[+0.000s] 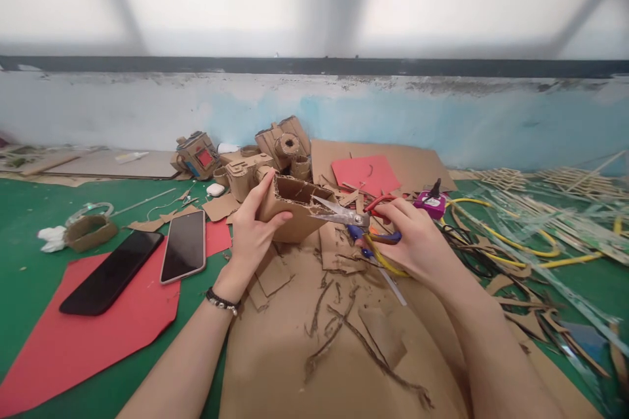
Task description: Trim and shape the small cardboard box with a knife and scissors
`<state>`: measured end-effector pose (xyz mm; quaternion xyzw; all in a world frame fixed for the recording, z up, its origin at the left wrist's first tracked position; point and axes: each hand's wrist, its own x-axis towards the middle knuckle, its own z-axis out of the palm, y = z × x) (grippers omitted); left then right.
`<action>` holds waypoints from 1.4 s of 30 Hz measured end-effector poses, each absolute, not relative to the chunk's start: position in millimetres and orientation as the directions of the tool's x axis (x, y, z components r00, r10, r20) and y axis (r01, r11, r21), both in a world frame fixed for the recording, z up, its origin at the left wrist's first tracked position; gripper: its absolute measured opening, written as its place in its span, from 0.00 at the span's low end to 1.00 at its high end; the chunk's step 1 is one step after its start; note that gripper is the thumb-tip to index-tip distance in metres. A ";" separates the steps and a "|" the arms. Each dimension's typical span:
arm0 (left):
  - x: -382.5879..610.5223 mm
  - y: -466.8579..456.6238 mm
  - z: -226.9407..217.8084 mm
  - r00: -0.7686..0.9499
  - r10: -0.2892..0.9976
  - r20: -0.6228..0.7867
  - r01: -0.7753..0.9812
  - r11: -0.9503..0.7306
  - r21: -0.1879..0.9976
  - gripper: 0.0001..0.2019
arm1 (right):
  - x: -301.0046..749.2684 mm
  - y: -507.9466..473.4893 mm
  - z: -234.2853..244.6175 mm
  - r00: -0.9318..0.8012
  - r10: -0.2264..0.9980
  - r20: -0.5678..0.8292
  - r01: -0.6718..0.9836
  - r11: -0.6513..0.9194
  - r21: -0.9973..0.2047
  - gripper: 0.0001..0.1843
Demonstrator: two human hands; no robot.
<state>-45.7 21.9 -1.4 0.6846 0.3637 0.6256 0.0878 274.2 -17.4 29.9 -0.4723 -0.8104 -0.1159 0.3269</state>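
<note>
In the head view, the left hand [251,236] grips an open-topped brown corrugated cardboard box [295,221] by its left end, the thumb pressed along the near wall. The box is held above a large brown cardboard sheet [275,366], in the middle of the scene. The right hand [410,236] is wrapped around the handles of metal-bladed scissors with red and blue grips [362,218]; the spread blades reach the box's near rim at its right end. Dark, thin cardboard strips [361,337] lie on the sheet below.

To the left, a black smartphone [112,273] rests on a red paper sheet [122,334], with a pale-edged smartphone [183,246] just beside it. Behind the box stand brown cardboard assemblies [285,141] near the pale blue and white wall [373,111]. At right, a purple block-shaped object [430,205] sits near a looped yellow cable [540,250] on the green surface [29,209].
</note>
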 end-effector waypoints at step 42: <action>-45.1 26.3 -7.6 -0.005 0.553 0.833 0.359 -0.777 0.517 0.38 | 259.7 -25.5 34.7 -0.347 0.763 0.545 0.835 0.516 -0.192 0.20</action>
